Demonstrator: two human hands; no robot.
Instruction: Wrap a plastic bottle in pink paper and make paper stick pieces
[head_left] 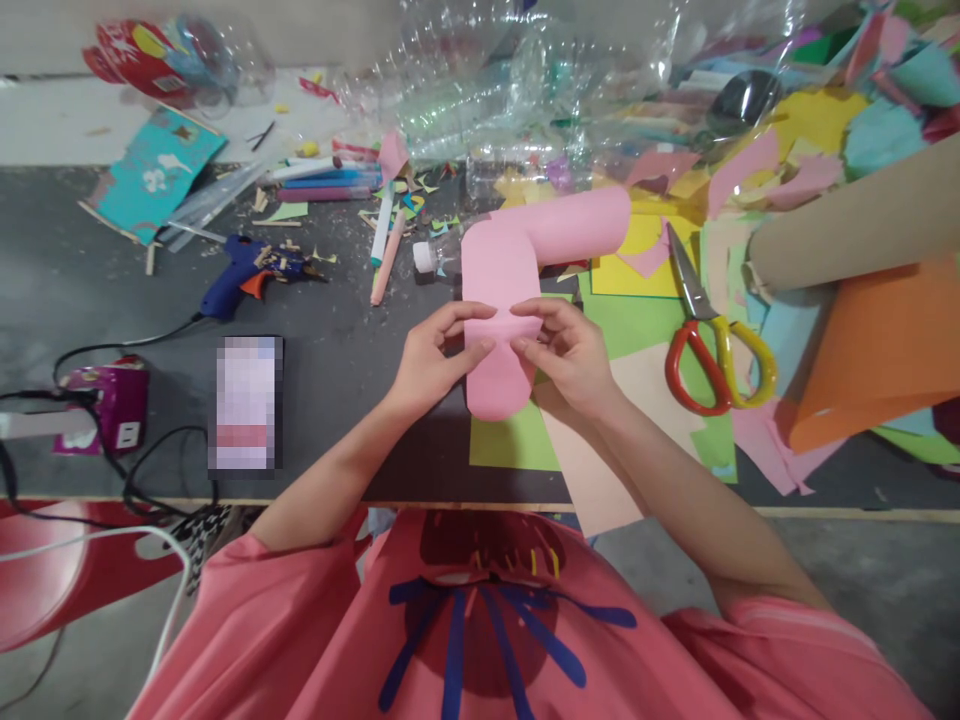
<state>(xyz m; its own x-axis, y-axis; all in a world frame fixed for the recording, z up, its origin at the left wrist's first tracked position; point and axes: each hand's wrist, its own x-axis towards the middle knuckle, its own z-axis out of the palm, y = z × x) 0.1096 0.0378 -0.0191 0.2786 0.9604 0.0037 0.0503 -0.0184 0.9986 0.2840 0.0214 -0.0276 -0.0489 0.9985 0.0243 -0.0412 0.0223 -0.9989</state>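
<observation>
A strip of pink paper (501, 275) lies lengthwise before me, its near end curling down. Both my hands pinch it across the middle, where a crease or fold runs. My left hand (442, 350) grips the left edge, thumb below and fingers above. On the right edge, my right hand (566, 350) does the same, its fingertips close to the left ones. Just beyond the strip is a bottle wrapped in pink paper (577, 225), lying on its side; its white cap (424, 257) shows at the left. Green paper (510, 445) lies beneath the strip.
Scissors (705, 310) with red and yellow handles lie to the right, near a cardboard tube (862, 220) and orange paper (885, 350). At left are a blue glue gun (240, 272) with a cord and a phone (246, 402). Clear plastic bottles (465, 90) and markers (326, 180) crowd the back.
</observation>
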